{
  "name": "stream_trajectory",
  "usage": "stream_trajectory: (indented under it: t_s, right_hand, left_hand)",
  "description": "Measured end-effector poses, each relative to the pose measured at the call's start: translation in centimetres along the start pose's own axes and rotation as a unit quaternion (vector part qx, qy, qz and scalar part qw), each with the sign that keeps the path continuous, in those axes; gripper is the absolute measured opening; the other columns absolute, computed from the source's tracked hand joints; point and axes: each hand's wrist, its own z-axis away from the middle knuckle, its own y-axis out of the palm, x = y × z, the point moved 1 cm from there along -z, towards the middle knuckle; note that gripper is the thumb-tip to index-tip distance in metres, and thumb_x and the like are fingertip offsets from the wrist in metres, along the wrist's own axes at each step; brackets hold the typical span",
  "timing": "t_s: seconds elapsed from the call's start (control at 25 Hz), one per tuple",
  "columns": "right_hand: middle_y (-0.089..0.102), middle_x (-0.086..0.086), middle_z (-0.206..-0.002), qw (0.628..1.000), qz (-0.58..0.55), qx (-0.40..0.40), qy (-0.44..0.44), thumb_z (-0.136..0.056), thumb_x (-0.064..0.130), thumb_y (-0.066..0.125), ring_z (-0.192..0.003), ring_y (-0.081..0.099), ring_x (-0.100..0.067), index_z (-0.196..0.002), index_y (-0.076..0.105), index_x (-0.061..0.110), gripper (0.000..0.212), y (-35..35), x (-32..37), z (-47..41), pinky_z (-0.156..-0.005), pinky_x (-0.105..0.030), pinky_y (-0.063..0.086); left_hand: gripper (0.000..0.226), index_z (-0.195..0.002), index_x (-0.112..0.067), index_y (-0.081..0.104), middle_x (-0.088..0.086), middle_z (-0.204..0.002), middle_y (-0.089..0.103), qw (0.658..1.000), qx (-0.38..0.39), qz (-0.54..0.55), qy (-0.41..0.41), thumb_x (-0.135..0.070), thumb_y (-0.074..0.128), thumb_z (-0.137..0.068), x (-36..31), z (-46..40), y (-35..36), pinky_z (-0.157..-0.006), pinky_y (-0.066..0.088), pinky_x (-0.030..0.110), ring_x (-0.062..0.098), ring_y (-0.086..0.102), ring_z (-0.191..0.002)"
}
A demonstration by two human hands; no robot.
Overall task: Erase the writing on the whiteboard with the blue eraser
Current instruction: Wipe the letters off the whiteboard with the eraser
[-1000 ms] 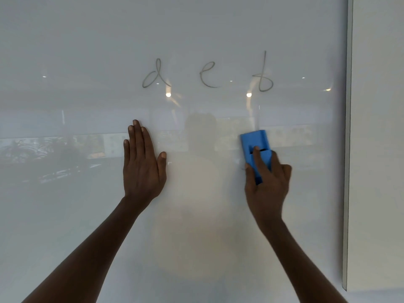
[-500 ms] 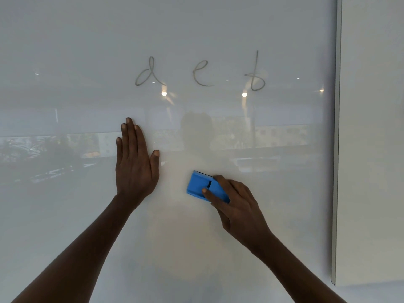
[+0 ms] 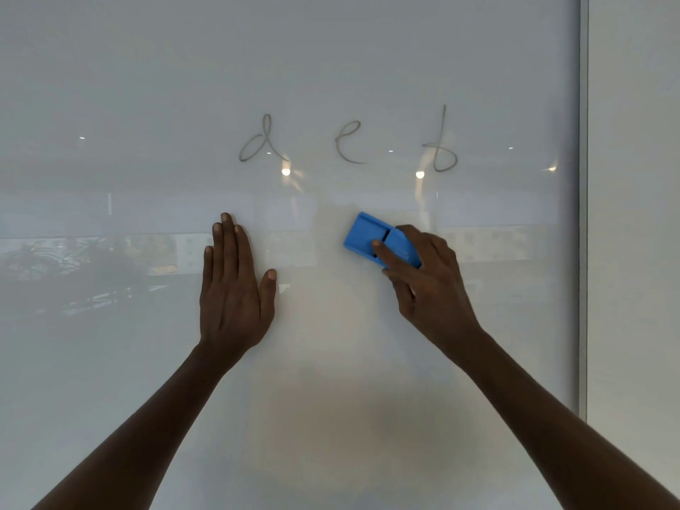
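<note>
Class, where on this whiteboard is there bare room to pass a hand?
Bare: above the letters, and between the left hand and the blue eraser in the right hand. Tight by the board's right edge.

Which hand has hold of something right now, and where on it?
The right hand grips the blue rectangular eraser by its lower-right end. The left hand holds nothing, lying flat on the whiteboard.

Whiteboard point(image 3: 110, 86) with blue eraser point(image 3: 371, 239) and handwriting point(image 3: 347, 143)
Right hand point(image 3: 428, 285) is gripping the tilted eraser below "d e f"; left hand point(image 3: 233, 288) is pressing flat.
</note>
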Motion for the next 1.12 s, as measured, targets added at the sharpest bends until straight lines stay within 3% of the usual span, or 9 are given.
stream_trajectory:
  t_s: [0.32, 0.6, 0.88, 1.12]
  right_hand:
    - [0.053, -0.018, -0.132, 0.999, 0.025, -0.027, 0.023, -0.093, 0.019, 0.059, -0.113, 0.049, -0.033, -0.134, 0.057, 0.02, 0.041, -0.4, -2.5, -7.5, -0.095, -0.043, 0.041]
    - [0.051, -0.019, -0.126, 0.995, 0.031, -0.058, 0.078, -0.094, 0.026, 0.057, -0.108, 0.046, -0.033, -0.138, 0.052, 0.025, 0.044, -1.7, -5.8, -11.9, -0.091, -0.045, 0.046]
    - [0.047, -0.022, -0.119, 0.972, 0.033, -0.087, 0.217, -0.097, 0.032, 0.055, -0.114, 0.043, -0.034, -0.143, 0.045, 0.024, 0.048, -3.9, -8.4, -11.8, -0.094, -0.033, 0.042]
    - [0.05, -0.022, -0.114, 0.935, 0.065, -0.11, 0.331, -0.097, 0.034, 0.055, -0.111, 0.045, -0.033, -0.144, 0.044, 0.024, 0.049, -4.6, -7.7, -6.7, -0.084, -0.025, 0.035]
  left_hand:
    - [0.093, -0.163, 0.003, 0.003, 0.02, -0.173, -0.005, 1.0, 0.015, -0.015, 0.015, -0.059, 0.035, -0.101, 2.4, -3.7, -0.9, -0.13, 0.0, 0.039, 0.03, -0.008, -0.161]
    - [0.093, -0.163, 0.004, 0.005, 0.02, -0.173, -0.003, 1.0, 0.001, -0.019, 0.017, -0.061, 0.033, -0.101, 3.4, -5.3, -1.1, -0.13, 0.0, 0.039, 0.029, -0.006, -0.161]
    - [0.092, -0.163, 0.003, 0.006, 0.019, -0.173, -0.002, 1.0, -0.004, -0.013, 0.018, -0.059, 0.036, -0.101, 3.5, -5.3, -1.2, -0.131, 0.0, 0.038, 0.029, -0.005, -0.162]
    - [0.093, -0.162, 0.004, 0.007, 0.02, -0.173, -0.002, 1.0, -0.004, -0.017, 0.02, -0.059, 0.037, -0.102, 3.4, -5.2, -1.1, -0.131, 0.0, 0.039, 0.03, -0.004, -0.161]
